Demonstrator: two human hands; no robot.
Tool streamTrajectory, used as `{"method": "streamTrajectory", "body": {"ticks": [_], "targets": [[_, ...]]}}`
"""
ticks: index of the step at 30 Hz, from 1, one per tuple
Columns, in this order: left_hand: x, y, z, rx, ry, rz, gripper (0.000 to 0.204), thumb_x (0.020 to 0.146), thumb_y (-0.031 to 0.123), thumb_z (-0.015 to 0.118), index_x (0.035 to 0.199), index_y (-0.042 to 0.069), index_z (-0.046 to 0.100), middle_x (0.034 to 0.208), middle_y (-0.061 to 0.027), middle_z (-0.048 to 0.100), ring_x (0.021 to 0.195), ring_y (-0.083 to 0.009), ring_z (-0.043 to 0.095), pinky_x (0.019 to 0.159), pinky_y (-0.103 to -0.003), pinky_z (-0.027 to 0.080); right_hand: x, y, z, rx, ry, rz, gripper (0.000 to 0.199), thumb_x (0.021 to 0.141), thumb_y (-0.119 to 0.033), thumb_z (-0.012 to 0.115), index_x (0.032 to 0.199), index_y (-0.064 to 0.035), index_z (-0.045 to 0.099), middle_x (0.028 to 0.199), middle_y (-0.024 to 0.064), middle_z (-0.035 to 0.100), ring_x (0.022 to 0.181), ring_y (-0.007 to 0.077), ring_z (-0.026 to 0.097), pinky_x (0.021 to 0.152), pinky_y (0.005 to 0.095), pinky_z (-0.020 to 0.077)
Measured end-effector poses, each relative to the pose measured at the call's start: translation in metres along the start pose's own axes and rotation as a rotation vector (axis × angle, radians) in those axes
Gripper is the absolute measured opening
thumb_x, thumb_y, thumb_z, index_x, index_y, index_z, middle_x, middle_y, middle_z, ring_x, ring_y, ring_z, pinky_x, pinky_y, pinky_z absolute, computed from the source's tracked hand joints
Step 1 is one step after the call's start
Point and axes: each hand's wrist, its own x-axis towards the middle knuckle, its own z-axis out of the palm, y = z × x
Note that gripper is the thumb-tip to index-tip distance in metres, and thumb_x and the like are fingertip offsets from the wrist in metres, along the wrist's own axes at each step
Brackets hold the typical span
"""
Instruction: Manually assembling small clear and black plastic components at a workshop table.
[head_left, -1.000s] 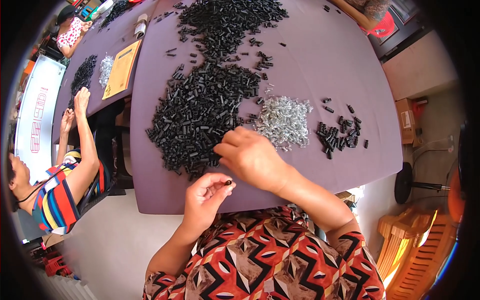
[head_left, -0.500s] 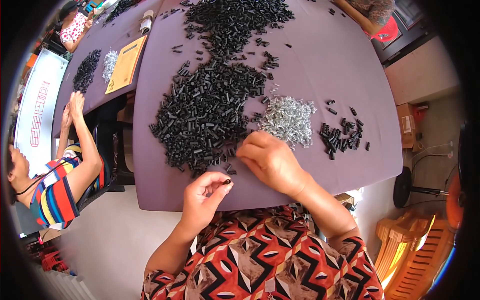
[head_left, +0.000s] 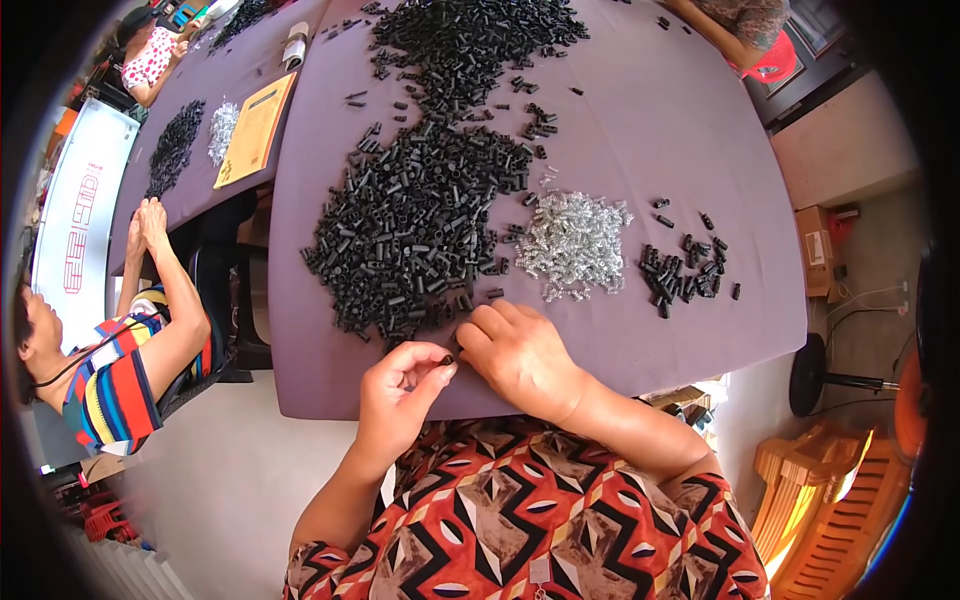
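Between the thumb and forefinger of my left hand point(head_left: 396, 392) is a short black tube point(head_left: 447, 360), its end pointing up. My right hand point(head_left: 522, 358) is beside it, fingers curled down and closed, their tips near the tube. Whatever those fingertips hold is hidden by the hand. Just beyond both hands spreads a large heap of short black tubes point(head_left: 415, 225). To its right lies a pile of small silvery, coil-like pieces point(head_left: 572, 245). Farther right sits a smaller group of black pieces point(head_left: 688, 272).
The purple-grey cloth-covered table point(head_left: 660, 120) has its near edge by my body. At left, a person in a striped top point(head_left: 130, 375) works at another table bearing a yellow folder point(head_left: 255, 130). Another person's arm point(head_left: 715, 35) rests at the far right. A fan point(head_left: 808, 372) stands right.
My right hand has moved left and toward me, from the edge of the black heap to beside the tube. My left hand has stayed nearly in place, still pinching the tube.
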Motion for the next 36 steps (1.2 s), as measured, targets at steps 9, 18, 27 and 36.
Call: {"method": "streamTrajectory", "body": {"ticks": [9,18,27,36], "targets": [[0.001,0.002,0.007,0.053,-0.024,-0.009,0.014,0.095,0.003,0.072,0.108,-0.001,0.069,0.095,0.0017,0.067,0.084,-0.0038,0.06,0.076,-0.021,0.049,-0.009,0.003,-0.021,0.415,0.004,0.162,0.016,0.081,-0.005,0.073,0.092,-0.0034,0.063,0.089,0.0097,0.061,0.081,0.0294,0.064,0.07,0.0373,0.0526],[0.006,0.013,0.03,0.016,-0.176,-0.037,0.016,0.096,-0.003,0.068,0.112,-0.003,0.065,0.1,-0.0027,0.067,0.09,-0.0079,0.063,0.081,-0.023,0.051,-0.041,0.018,-0.037,1.169,-0.095,0.481,0.011,0.092,0.006,0.069,0.103,0.0024,0.07,0.103,0.0062,0.067,0.097,0.0143,0.066,0.086,0.0277,0.0541],[0.009,0.014,0.044,0.127,-0.159,0.074,0.016,0.092,0.003,0.074,0.107,-0.002,0.07,0.098,-0.0041,0.072,0.083,-0.0081,0.064,0.074,-0.024,0.052,-0.047,0.024,-0.046,1.023,-0.079,0.426,0.011,0.091,0.008,0.068,0.099,0.0021,0.071,0.101,0.007,0.068,0.096,0.0146,0.066,0.086,0.0285,0.0538],[0.018,0.013,0.057,0.735,-0.021,0.705,0.02,0.079,-0.003,0.074,0.096,0.003,0.066,0.086,-0.0128,0.068,0.075,-0.0362,0.066,0.065,-0.042,0.053,-0.043,0.011,-0.042,0.796,-0.015,0.477,0.009,0.089,0.004,0.071,0.097,0.0014,0.07,0.095,0.0071,0.071,0.085,0.0136,0.069,0.07,0.0267,0.0562]]}}
